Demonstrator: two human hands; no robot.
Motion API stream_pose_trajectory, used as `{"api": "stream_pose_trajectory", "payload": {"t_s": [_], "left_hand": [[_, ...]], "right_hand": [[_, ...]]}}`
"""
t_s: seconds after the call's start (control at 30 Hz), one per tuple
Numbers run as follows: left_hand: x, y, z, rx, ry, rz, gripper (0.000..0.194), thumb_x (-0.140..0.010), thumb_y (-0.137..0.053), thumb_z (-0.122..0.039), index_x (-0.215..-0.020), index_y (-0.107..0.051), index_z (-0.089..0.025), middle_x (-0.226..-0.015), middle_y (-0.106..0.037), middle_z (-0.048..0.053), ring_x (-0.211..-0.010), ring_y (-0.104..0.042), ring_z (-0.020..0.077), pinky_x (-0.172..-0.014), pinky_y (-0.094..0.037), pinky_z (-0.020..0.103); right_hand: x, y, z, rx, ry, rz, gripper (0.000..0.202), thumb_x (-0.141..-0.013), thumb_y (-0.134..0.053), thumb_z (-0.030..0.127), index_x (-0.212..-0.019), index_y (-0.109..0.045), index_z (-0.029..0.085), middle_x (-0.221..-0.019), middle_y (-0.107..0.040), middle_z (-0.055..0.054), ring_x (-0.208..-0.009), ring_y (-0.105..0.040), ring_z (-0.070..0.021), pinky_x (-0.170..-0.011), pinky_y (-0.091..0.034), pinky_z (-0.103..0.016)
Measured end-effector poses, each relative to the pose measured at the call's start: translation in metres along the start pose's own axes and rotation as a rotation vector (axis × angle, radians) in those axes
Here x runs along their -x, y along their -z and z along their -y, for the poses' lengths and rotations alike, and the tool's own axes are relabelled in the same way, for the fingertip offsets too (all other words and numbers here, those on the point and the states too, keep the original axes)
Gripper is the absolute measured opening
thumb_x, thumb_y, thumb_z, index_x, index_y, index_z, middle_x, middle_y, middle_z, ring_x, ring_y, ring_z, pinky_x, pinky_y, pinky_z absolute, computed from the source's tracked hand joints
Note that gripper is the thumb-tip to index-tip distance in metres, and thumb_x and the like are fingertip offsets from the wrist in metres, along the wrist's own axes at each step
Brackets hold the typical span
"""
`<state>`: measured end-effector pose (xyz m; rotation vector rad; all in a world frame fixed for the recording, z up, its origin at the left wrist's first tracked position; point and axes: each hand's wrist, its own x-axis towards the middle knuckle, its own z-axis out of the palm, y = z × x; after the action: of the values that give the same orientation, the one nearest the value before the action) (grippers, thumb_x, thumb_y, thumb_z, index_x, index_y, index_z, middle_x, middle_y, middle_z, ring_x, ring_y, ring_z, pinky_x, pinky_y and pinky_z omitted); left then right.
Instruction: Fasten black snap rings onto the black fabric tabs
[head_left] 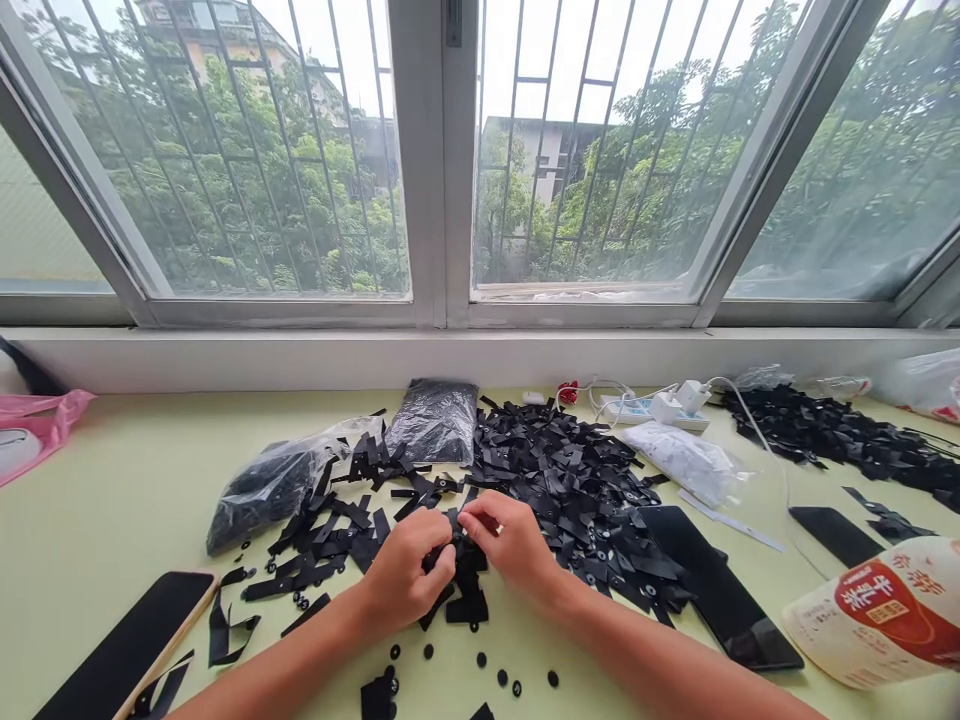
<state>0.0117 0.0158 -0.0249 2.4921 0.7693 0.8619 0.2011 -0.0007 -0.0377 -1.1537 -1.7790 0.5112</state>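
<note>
My two hands meet near the middle of the frame: my left hand is curled inward, my right hand brings thumb and forefinger close together — yet whether either grips a strip, I cannot tell. Black strips lie around and beneath them, heaped thickest just right of centre, and small black discs dot the yellow-green tabletop at lower centre. Above my hands sits a packed plastic bag, with a clear bag to its left. A phone lies lower left — a paper cup, lower right.
</note>
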Motion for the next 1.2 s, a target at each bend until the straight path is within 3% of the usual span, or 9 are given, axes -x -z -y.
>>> {"api": "stream_pose_trajectory", "payload": {"t_s": [0.1,0.27,0.4,0.5,0.67,0.87,1.03,1.13,1.2], "left_hand": [[0.0,-0.002,0.001,-0.056,0.037,-0.143,0.034,-0.091,-0.043,-0.013,-0.065,-0.023,-0.02,-0.064,-0.038,-0.001,-0.065,-0.038,0.0149,-0.065,-0.032,0.03],[-0.001,-0.002,0.004,-0.146,0.187,-0.384,0.032,-0.084,-0.044,-0.004,-0.064,-0.023,-0.02,-0.069,-0.039,-0.001,-0.068,-0.041,0.0155,-0.068,-0.034,0.03],[-0.001,-0.003,0.002,-0.299,0.269,-0.449,0.021,-0.08,-0.044,0.0,-0.087,-0.05,-0.019,-0.092,-0.052,0.004,-0.092,-0.05,0.022,-0.084,-0.038,0.039],[0.001,-0.004,-0.002,-0.34,0.229,-0.415,0.024,-0.083,-0.049,-0.007,-0.102,-0.054,-0.021,-0.104,-0.054,0.007,-0.102,-0.051,0.0259,-0.091,-0.038,0.044],[0.001,-0.001,-0.004,-0.158,0.17,-0.351,0.021,-0.09,-0.051,-0.015,-0.11,-0.052,-0.022,-0.112,-0.055,0.008,-0.102,-0.055,0.0232,-0.091,-0.047,0.039],[0.003,-0.003,-0.001,-0.013,0.089,-0.234,0.048,-0.093,-0.055,-0.022,-0.139,-0.04,-0.026,-0.13,-0.053,0.01,-0.097,-0.059,0.0187,-0.087,-0.053,0.034],[0.003,-0.005,-0.001,-0.013,0.113,-0.172,0.037,-0.097,-0.056,-0.03,-0.133,-0.049,-0.025,-0.121,-0.062,0.009,-0.104,-0.06,0.0209,-0.092,-0.052,0.036],[0.0,-0.004,-0.001,-0.024,0.169,-0.168,0.02,-0.1,-0.052,-0.033,-0.113,-0.063,-0.022,-0.102,-0.068,0.007,-0.095,-0.062,0.0209,-0.088,-0.051,0.037],[-0.002,-0.003,-0.001,-0.013,0.206,-0.157,0.022,-0.101,-0.049,-0.033,-0.098,-0.066,-0.02,-0.091,-0.067,0.006,-0.087,-0.061,0.0199,-0.083,-0.05,0.035]], "right_hand": [[-0.008,0.009,-0.004,0.128,-0.02,-0.037,0.009,-0.093,-0.059,0.022,-0.094,-0.068,0.022,-0.092,-0.064,-0.002,-0.069,-0.057,-0.0134,-0.065,-0.046,-0.025],[-0.022,0.034,-0.028,0.706,-0.08,-0.143,0.04,-0.092,-0.059,0.026,-0.13,-0.059,0.015,-0.116,-0.061,-0.014,-0.098,-0.062,-0.0279,-0.079,-0.05,-0.037],[-0.027,0.047,-0.051,0.827,-0.141,-0.052,0.021,-0.094,-0.059,0.024,-0.109,-0.071,0.018,-0.098,-0.067,-0.01,-0.093,-0.063,-0.0269,-0.08,-0.049,-0.037],[-0.027,0.049,-0.054,0.691,-0.128,-0.058,0.02,-0.097,-0.054,0.022,-0.094,-0.074,0.022,-0.091,-0.069,-0.007,-0.091,-0.064,-0.0236,-0.077,-0.049,-0.033],[-0.028,0.041,-0.027,0.226,-0.002,-0.182,0.018,-0.097,-0.056,0.028,-0.099,-0.073,0.023,-0.099,-0.068,-0.005,-0.086,-0.061,-0.0187,-0.075,-0.048,-0.029],[-0.016,0.014,0.003,-0.17,0.007,-0.031,0.019,-0.095,-0.062,0.036,-0.094,-0.075,0.023,-0.087,-0.063,-0.004,-0.069,-0.053,-0.0138,-0.062,-0.043,-0.026],[-0.008,0.002,-0.005,-0.393,-0.116,0.051,0.025,-0.092,-0.064,0.044,-0.096,-0.077,0.022,-0.088,-0.068,-0.005,-0.076,-0.059,-0.0159,-0.067,-0.046,-0.026],[-0.008,-0.002,-0.009,-0.553,-0.242,0.065,0.032,-0.087,-0.068,0.051,-0.096,-0.075,0.021,-0.084,-0.07,-0.005,-0.072,-0.06,-0.016,-0.063,-0.046,-0.026],[-0.008,-0.004,-0.009,-0.629,-0.326,0.063,0.036,-0.084,-0.071,0.054,-0.095,-0.075,0.02,-0.076,-0.068,-0.003,-0.06,-0.054,-0.0127,-0.052,-0.041,-0.023]]}}
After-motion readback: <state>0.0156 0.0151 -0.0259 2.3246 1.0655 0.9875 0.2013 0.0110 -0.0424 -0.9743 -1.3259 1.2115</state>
